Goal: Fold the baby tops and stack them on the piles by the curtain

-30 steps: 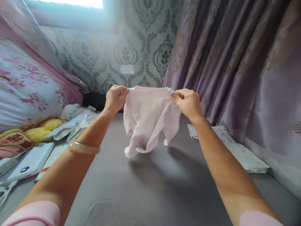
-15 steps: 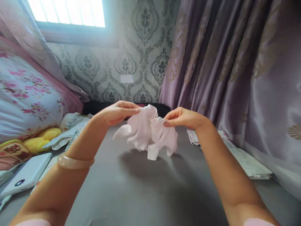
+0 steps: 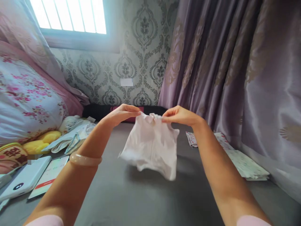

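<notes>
Pinching the top edge of a small pale pink garment, both hands were out in front, held above the grey bed sheet. Left hand: grip closed on the garment's upper left corner, fingertips pressed together on the cloth. Right hand: grip closed on the upper right corner, same pinch. Hands were near each other, the top edge bunched between them.

Garment hung down from the two pinch points, clear of the sheet at the top; lower hem flared toward the camera, blurred. Couldn't tell whether the hem touched the sheet. Its shadow fell on the sheet just under it.

A pale bangle sat on the left forearm. Pink sleeves showed at both upper arms.

Surroundings: folded patterned cloths lay on the sheet to the right, beside the purple curtain, well apart from the garment. To the left: a heap of light clothes, a yellow plush item, a floral pillow. A white power bank and a phone lay side by side near the left forearm. A dark bolster ran along the patterned wall behind the hands, a window above it.
</notes>
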A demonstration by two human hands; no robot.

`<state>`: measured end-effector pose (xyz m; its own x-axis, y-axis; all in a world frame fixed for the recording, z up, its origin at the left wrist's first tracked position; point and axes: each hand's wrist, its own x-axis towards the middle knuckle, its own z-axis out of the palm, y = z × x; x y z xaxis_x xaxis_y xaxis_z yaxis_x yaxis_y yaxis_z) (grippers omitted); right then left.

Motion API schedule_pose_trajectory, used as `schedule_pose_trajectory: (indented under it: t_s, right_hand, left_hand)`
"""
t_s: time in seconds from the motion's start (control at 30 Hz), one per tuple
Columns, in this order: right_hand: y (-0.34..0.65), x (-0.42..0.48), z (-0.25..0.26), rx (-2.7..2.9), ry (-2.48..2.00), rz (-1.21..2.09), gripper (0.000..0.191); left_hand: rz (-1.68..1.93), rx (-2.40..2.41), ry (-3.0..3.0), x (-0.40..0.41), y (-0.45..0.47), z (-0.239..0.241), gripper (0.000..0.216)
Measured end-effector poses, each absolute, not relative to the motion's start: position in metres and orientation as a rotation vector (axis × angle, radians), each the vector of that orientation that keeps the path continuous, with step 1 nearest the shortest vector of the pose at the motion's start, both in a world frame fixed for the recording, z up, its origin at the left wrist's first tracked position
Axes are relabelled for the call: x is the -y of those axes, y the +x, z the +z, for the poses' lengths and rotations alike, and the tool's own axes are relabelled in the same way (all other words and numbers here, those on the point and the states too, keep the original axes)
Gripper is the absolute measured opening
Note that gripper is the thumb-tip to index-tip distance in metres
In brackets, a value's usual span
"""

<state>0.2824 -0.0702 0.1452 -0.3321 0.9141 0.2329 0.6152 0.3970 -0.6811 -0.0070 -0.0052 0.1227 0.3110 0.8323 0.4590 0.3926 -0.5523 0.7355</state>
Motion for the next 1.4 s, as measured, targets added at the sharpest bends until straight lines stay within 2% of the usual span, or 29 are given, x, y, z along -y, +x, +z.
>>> schedule_pose_trajectory:
  t_s: [0.07,0.1,0.23,0.3,0.6,0.83,1.1,1.27,1.4]
  right_hand:
    - [0.286,0.065,0.140,2.142,-1.232,0.754,0.046]
    - [0.288,0.060,0.137,2.106,-1.265,0.688,0.045]
    - [0.291,0.034,0.123,1.737,-1.484,0.084,0.035]
    - [0.291,0.023,0.117,1.696,-1.477,-0.042,0.032]
    - [0.295,0.017,0.096,1.569,-1.418,-0.083,0.032]
    - [0.293,0.021,0.091,1.521,-1.366,-0.278,0.044]
    - [0.289,0.062,0.100,1.602,-1.375,-0.763,0.045]
    - [0.289,0.115,0.118,1.626,-1.341,-0.849,0.045]
    - [0.279,0.169,0.142,1.641,-1.268,-0.853,0.040]
  left_hand:
    - [1.153,-0.997,2.124,0.002,-0.008,0.120,0.026]
    - [1.168,-0.999,2.132,-0.001,-0.008,0.118,0.022]
    - [1.361,-1.263,2.082,-0.022,-0.003,0.105,0.020]
    - [1.405,-1.294,2.064,-0.032,0.000,0.099,0.024]
    - [1.524,-1.379,1.995,-0.047,0.010,0.082,0.023]
    - [1.649,-1.405,2.032,-0.033,0.020,0.078,0.021]
    - [2.092,-1.473,2.199,0.003,0.011,0.087,0.026]
    - [2.180,-1.657,2.392,0.051,-0.020,0.107,0.023]
    - [2.388,-1.733,2.546,0.099,-0.043,0.130,0.025]
